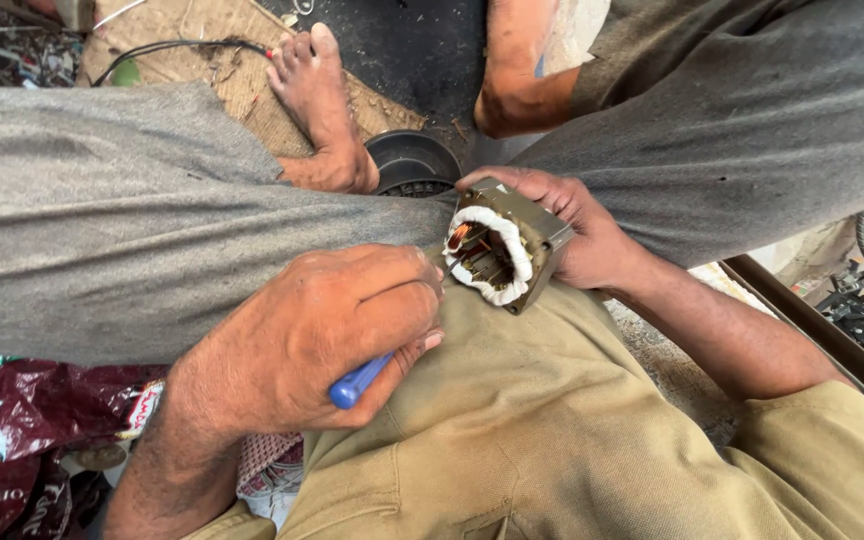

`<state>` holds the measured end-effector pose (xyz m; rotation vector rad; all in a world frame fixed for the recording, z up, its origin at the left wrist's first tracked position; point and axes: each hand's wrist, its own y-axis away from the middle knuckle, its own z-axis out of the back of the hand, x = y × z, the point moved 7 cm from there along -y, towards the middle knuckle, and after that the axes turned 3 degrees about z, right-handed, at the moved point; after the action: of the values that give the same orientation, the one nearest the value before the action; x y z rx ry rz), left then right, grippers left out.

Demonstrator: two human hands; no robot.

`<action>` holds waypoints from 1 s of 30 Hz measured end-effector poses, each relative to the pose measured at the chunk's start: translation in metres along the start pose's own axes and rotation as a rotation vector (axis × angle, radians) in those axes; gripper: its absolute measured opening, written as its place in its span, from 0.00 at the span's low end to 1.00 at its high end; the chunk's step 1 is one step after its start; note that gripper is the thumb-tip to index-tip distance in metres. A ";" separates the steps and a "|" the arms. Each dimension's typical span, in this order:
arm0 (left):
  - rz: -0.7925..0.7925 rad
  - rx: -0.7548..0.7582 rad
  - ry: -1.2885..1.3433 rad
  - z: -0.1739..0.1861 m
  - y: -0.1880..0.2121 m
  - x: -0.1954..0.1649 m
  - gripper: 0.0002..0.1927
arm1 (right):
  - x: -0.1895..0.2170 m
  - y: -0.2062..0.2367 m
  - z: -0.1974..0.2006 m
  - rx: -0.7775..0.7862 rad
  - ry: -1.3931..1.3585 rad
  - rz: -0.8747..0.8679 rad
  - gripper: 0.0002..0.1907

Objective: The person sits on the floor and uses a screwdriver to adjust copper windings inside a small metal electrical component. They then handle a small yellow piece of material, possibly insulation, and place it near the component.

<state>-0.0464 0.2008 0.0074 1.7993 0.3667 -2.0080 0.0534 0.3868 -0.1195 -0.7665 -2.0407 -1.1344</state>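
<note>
The left hand (pixel 327 335) is closed around a blue-handled screwdriver (pixel 360 381), whose shaft runs far-right into the stator (pixel 500 250). The right hand (pixel 572 225) grips the stator on the lap, its open bore facing near-left. Farther off lies a bare foot (pixel 317 100).

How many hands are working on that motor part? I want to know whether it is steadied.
2. The left hand grips a blue-handled screwdriver, its tip at the windings. The right hand holds the motor stator from behind, on the lap.

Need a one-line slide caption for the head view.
Seated person's right hand steadies a small motor stator on the lap while the left hand works a blue-handled screwdriver into its windings.
</note>
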 end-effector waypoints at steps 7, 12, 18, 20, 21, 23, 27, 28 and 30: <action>-0.047 -0.093 0.157 0.002 0.007 0.018 0.11 | -0.011 -0.001 0.006 -0.039 -0.227 -0.035 0.31; -0.011 -0.524 0.645 0.024 0.034 0.034 0.24 | -0.012 0.003 0.007 -0.093 -0.200 -0.083 0.29; 0.102 -0.259 0.512 -0.024 0.042 0.041 0.38 | -0.011 0.007 0.001 -0.099 -0.306 -0.152 0.28; 0.161 -0.240 0.399 -0.025 0.052 0.042 0.35 | -0.011 0.006 0.001 -0.114 -0.278 -0.163 0.28; 0.185 -0.230 0.343 -0.025 0.056 0.042 0.34 | -0.012 0.006 0.002 -0.130 -0.272 -0.174 0.28; 0.215 -0.151 0.308 -0.025 0.062 0.043 0.23 | -0.013 0.005 0.003 -0.139 -0.277 -0.164 0.28; 0.174 -0.327 0.380 -0.017 0.060 0.044 0.07 | -0.012 0.001 0.003 -0.095 -0.324 -0.073 0.28; 0.175 -0.375 0.343 -0.017 0.058 0.043 0.07 | -0.013 0.001 0.003 -0.083 -0.337 -0.055 0.28; 0.171 -0.471 0.269 -0.020 0.051 0.043 0.07 | -0.015 0.001 0.003 -0.061 -0.318 -0.051 0.29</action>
<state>-0.0085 0.1596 -0.0337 1.7229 0.6781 -1.4167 0.0625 0.3875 -0.1314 -0.9835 -2.3056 -1.1678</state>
